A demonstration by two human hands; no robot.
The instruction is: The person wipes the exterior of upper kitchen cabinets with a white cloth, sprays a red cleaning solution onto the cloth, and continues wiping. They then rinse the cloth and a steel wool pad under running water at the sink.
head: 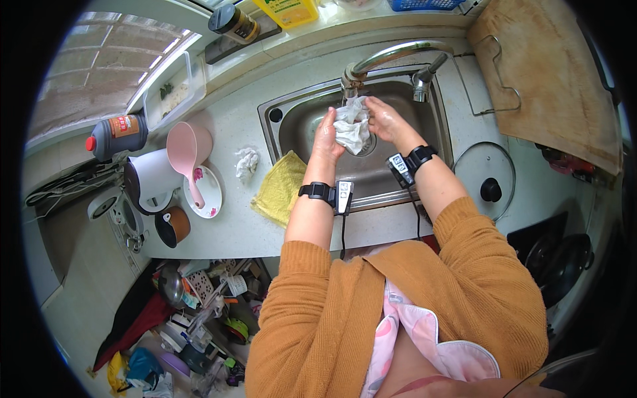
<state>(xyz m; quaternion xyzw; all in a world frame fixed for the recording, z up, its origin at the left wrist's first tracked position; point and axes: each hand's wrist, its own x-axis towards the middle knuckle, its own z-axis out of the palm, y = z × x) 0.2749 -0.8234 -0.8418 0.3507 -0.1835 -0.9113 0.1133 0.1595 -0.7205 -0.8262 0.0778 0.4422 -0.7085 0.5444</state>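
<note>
A wet white cloth [352, 130] hangs bunched between my two hands, under the spout of the chrome faucet [398, 49]. Water seems to run from the spout onto it. My left hand [328, 135] grips the cloth's left side, thumb up. On the other side, my right hand [385, 118] pinches its upper right edge. Below them lies the stainless steel sink [318, 107], its drain partly hidden by the cloth. A yellow towel [281, 186] drapes over the sink's left front corner, beside my left forearm.
A crumpled white wad [246, 164] lies on the counter at left, near a pink ladle-shaped scoop [189, 144], a floral plate [214, 199] and a white kettle [154, 174]. At right are a glass lid [482, 169] and a leaning wooden board [547, 79]. Wrist devices trail cables.
</note>
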